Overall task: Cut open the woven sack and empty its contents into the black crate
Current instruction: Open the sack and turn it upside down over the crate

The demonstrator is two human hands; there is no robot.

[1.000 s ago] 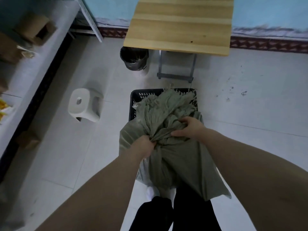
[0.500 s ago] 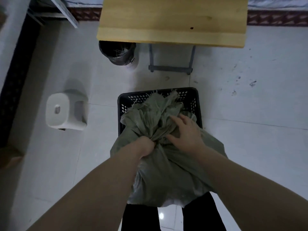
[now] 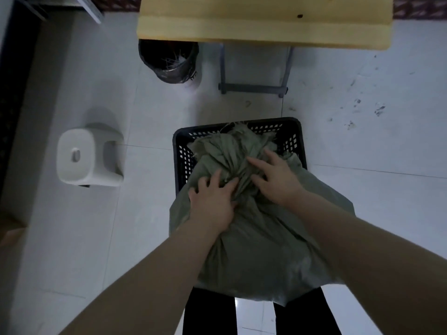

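A grey-green woven sack (image 3: 261,247) leans with its bunched, frayed neck over the black crate (image 3: 298,131), while its full body bulges back toward my legs. The crate stands on the floor just beyond the sack, and only its far rim and perforated side walls show. My left hand (image 3: 212,201) rests flat on the sack just below the bunched neck, with its fingers spread. My right hand (image 3: 275,177) lies on the neck's right side, its fingers straight and spread as well. Neither hand grips the cloth. No cutting tool is in view.
A white plastic stool (image 3: 89,155) stands left of the crate. Beyond it are a black bin (image 3: 169,61) and a wooden table (image 3: 263,27) on a grey metal frame (image 3: 254,88). A dark shelf edge runs along the far left. The floor is pale tile.
My left hand has let go of the sack's bunched neck and now lies flat with spread fingers. The right hand has opened onto the neck. The view has tilted further down.
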